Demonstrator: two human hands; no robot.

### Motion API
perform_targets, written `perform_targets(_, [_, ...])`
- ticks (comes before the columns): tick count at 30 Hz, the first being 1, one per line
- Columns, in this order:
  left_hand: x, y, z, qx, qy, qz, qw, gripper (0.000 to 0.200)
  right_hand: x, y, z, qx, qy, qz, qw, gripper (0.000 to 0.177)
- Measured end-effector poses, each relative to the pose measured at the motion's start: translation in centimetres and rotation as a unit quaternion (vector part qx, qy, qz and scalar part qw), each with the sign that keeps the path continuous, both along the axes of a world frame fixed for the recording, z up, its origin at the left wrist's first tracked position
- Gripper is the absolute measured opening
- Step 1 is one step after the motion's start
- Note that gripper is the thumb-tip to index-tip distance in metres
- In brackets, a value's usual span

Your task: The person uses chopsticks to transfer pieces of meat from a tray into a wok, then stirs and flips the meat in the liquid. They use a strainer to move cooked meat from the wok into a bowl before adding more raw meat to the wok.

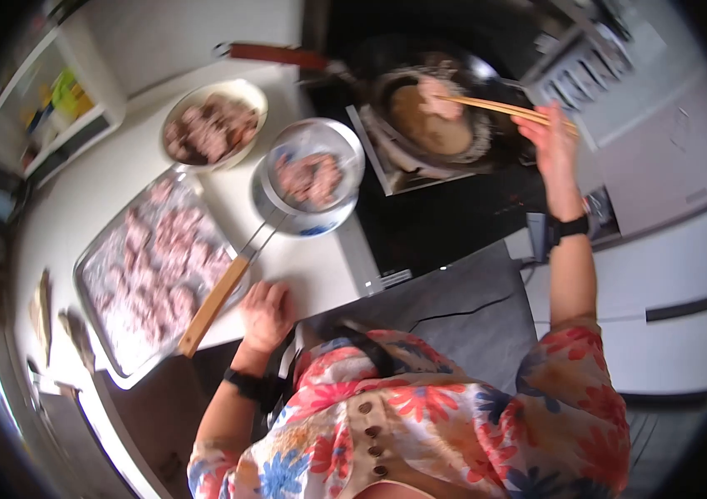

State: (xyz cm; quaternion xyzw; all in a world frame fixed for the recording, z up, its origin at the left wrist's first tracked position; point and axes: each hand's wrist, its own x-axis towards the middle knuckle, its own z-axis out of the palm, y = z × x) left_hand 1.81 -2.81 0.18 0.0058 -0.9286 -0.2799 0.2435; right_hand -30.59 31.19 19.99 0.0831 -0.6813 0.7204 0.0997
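One strainer (352, 141); one patterned dish (317, 228) beneath it; one cream bowl (255, 93) to its upper left; one metal tray (116, 345) to its left; one wok (380, 125) and one pair of chopsticks (495, 106) to its right; two hands, left hand (267, 314) below it, right hand (551, 141) well rightward.

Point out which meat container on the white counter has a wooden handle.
The round metal strainer, its handle overlapping the rectangular tray; the tray and cream bowl show none.
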Motion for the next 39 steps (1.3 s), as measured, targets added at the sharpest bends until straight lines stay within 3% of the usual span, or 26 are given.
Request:
perform_targets(2, [0.3,-0.1,0.5,0.008,-0.014,0.009,1.000,0.015,-0.2,0.0,-0.4,0.048,-0.008,-0.017,0.999,0.040])
perform_targets(15, [1.1,-1.4,1.6,0.067,-0.042,-0.053,0.995,0.013,1.7,-2.7,1.2,0.049,0.014,-0.050,0.997,0.041])
perform_targets(22, [5.2,-3.7,3.0,0.111,-0.059,-0.081,0.989,0.015,5.9,-7.6,4.0,0.005,0.039,0.067,0.997,0.035])
perform_targets(24, [6.8,-4.4,3.6,0.117,-0.081,-0.077,0.987,0.014,7.7,-10.0,3.7,0.016,0.068,0.164,0.984,0.033])
perform_targets(28, [9.3,-5.2,2.8,0.222,-0.178,0.000,0.959,0.014,10.4,-15.1,1.0,0.052,0.090,0.189,0.977,0.029])
perform_targets(32, [9.9,-5.5,3.6,0.288,-0.182,0.023,0.940,0.013,12.4,-17.3,-1.0,0.162,0.131,0.184,0.960,0.026])
perform_targets(34, [10.2,-5.6,3.4,0.474,-0.181,0.055,0.860,0.014,13.2,-17.1,-1.9,0.215,0.157,0.200,0.943,0.022])
perform_targets(39, [10.2,-6.6,5.4,0.528,-0.165,0.048,0.832,0.028,14.1,-15.5,-3.3,0.281,0.160,0.221,0.920,0.016])
